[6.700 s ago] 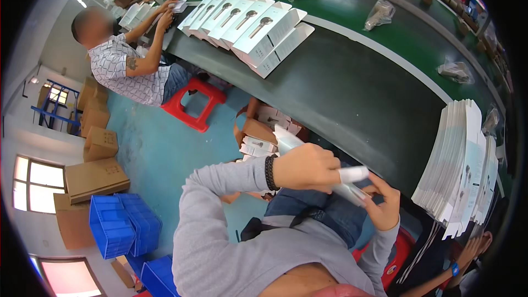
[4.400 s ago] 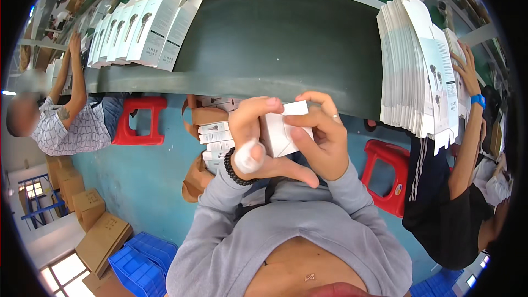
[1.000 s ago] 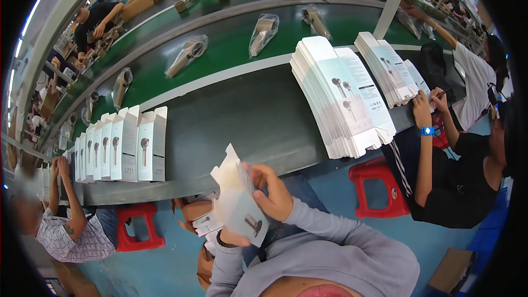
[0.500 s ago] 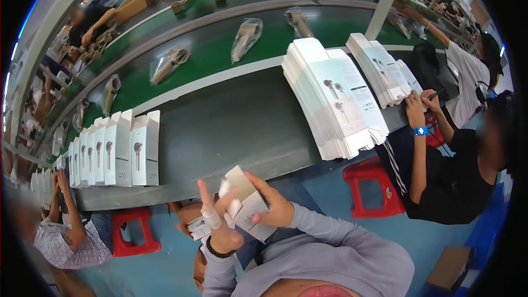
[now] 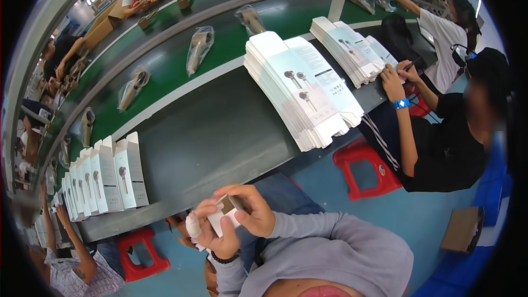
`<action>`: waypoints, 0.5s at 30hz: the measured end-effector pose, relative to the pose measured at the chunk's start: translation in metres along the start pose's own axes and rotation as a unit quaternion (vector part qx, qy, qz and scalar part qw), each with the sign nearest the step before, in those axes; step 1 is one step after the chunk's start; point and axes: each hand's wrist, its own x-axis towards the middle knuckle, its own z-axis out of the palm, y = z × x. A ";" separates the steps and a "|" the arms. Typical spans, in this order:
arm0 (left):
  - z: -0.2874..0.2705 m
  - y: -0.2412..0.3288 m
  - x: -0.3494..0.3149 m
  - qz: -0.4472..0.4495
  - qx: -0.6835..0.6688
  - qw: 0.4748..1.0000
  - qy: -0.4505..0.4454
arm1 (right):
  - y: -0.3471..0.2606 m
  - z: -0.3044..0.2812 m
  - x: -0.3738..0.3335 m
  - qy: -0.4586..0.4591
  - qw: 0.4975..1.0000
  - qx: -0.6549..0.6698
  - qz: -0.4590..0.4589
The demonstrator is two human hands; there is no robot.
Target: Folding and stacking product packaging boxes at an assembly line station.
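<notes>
A small white carton [image 5: 215, 224] is between my two hands, low in front of the table edge. Its open end faces up and shows a brownish inside. My left hand [image 5: 220, 242] closes round its near left side, with white tape on one finger. My right hand [image 5: 254, 210] grips the carton from the right, fingers over the far side. Ahead lies a tall stack of flat folded cartons [image 5: 308, 96] with printed pictures. To the left, several formed cartons [image 5: 125, 173] stand upright in a row, their top flaps raised.
Beyond the dark table [image 5: 192, 137] runs a green conveyor [image 5: 165, 71] with bagged handheld devices [image 5: 199, 49]. Another flat-carton stack [image 5: 349, 49] lies near a co-worker [image 5: 445, 137] at right. Red stools [image 5: 366, 167] stand on the blue floor. Another person works at far left.
My left fingers, raised and spread before, now close round the carton. The carton has turned so its open end shows. The whole view has shifted, with the table contents appearing farther left.
</notes>
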 end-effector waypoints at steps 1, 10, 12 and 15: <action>-0.002 -0.001 -0.001 -0.001 -0.001 1.000 -0.004 | -0.001 0.002 -0.001 0.020 1.000 0.017 -0.010; -0.019 0.002 0.004 0.067 0.131 0.987 -0.071 | -0.020 -0.010 0.010 -0.065 0.983 -0.150 0.082; -0.017 0.001 0.008 0.107 0.166 0.976 -0.092 | -0.026 -0.014 0.016 -0.075 0.980 -0.170 0.068; -0.014 0.000 0.021 0.154 0.177 0.958 -0.162 | -0.026 -0.013 0.016 -0.010 0.986 0.003 0.168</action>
